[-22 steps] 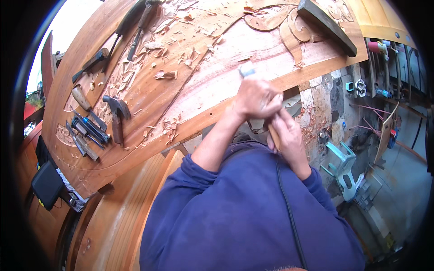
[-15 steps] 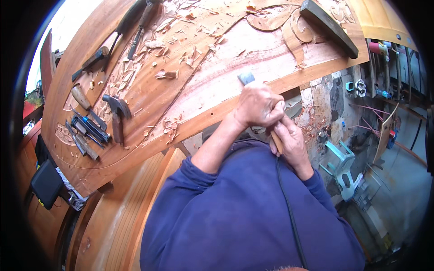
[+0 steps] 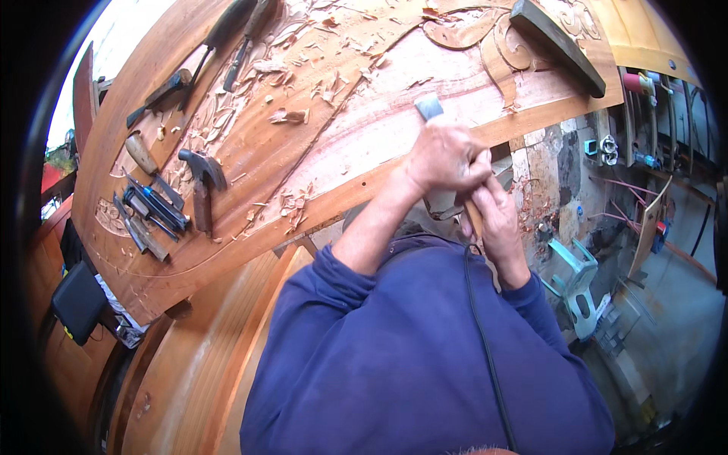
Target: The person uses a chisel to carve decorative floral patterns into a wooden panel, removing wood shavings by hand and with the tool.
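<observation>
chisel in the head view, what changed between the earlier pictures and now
The chisel drew back toward the body, then went forward over the carved panel again, the left hand and right hand moving with it. Nothing was taken up or let go. The hammer and dark block stayed put on the panel; the view shifted slightly.

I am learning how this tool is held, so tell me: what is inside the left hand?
A flat metal blade sticks out past the left hand, and a wooden handle shows at the right hand. The part inside the fist is covered, so their join cannot be seen.
</observation>
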